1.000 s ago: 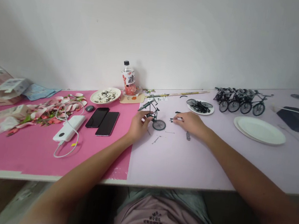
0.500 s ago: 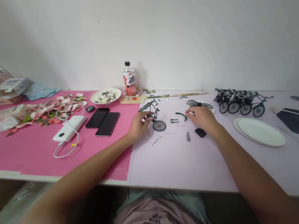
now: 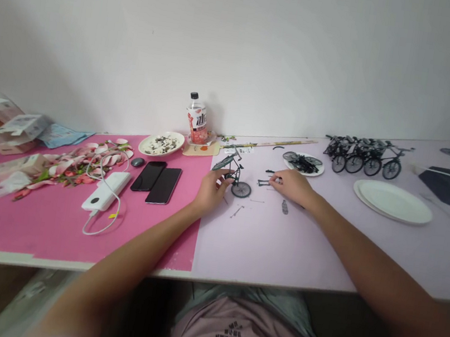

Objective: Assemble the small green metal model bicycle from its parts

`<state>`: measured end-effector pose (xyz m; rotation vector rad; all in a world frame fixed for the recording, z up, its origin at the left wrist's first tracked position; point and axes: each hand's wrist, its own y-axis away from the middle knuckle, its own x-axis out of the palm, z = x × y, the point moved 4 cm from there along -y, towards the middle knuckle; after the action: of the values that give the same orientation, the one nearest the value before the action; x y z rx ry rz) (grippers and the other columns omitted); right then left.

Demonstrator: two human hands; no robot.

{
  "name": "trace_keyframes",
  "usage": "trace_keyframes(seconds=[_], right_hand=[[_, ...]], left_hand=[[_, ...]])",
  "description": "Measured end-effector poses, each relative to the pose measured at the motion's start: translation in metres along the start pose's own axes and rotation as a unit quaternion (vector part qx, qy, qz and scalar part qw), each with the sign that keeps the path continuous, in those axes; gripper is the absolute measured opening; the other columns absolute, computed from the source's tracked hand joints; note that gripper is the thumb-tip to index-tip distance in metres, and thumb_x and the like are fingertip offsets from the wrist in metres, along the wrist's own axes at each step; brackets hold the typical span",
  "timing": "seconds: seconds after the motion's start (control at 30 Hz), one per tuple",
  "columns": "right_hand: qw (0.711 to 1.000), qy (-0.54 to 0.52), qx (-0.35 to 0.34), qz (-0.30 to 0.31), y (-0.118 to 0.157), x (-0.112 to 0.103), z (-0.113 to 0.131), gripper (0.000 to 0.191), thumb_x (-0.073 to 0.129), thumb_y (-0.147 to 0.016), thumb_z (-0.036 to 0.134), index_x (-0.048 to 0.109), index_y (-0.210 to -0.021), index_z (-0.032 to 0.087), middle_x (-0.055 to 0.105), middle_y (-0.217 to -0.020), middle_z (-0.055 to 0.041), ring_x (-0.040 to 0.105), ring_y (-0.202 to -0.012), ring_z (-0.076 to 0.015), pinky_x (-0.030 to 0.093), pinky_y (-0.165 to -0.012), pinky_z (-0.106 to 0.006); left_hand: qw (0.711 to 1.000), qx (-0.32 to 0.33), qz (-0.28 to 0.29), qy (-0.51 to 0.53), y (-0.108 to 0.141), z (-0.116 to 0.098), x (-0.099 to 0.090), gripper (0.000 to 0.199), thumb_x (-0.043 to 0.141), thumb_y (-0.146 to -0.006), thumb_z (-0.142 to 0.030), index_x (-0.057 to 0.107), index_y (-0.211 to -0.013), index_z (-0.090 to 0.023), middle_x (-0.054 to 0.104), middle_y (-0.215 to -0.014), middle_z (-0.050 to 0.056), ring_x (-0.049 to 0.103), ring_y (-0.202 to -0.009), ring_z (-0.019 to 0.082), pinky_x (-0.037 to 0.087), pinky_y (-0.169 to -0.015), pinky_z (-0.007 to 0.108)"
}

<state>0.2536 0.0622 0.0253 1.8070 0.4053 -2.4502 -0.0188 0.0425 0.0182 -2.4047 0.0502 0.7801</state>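
Note:
My left hand is closed around the frame of a small dark model bicycle. The bicycle is tilted, and a spoked wheel rests at the table surface. To the right, my right hand has thumb and forefinger pinched at the right end of a small black bicycle part lying on the table. Just behind those fingers shows the tip of a dark curved piece, its remainder hidden by the hand. A small grey oval part and a thin forked piece lie in front.
Behind my right hand stands a plate of black parts and wheels. Several model bicycles line up along the wall. White plates lie to the right. On the left are phones, a power bank, a bottle and artificial petals.
My right hand has moved left and slightly nearer, from the curved dark piece to the small black part. The left hand keeps its hold on the model bicycle.

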Motion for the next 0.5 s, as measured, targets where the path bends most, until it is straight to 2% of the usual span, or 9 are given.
trace_keyframes(seconds=[0.27,0.5], right_hand=[[0.995,0.092,-0.002,0.030,-0.002,0.013,0.009,0.031,0.045,-0.105,0.029,0.073,-0.108,0.017,0.079,-0.105,-0.0162,0.072,-0.090,-0.0277,0.041,-0.067,-0.033],[0.994,0.105,-0.008,0.024,-0.003,0.012,0.011,0.029,0.051,-0.104,0.034,0.075,-0.106,0.019,0.080,-0.103,-0.0152,0.072,-0.088,-0.0274,0.041,-0.067,-0.032]], left_hand=[[0.999,0.012,0.009,0.029,0.001,-0.004,0.002,0.036,0.067,-0.096,-0.042,0.076,-0.122,-0.019,0.074,-0.102,0.010,0.068,-0.079,0.017,0.060,-0.068,0.028],[0.999,0.007,0.017,0.041,0.003,-0.009,0.002,0.037,0.067,-0.096,-0.043,0.077,-0.123,-0.019,0.074,-0.109,0.012,0.069,-0.080,0.017,0.061,-0.070,0.029]])
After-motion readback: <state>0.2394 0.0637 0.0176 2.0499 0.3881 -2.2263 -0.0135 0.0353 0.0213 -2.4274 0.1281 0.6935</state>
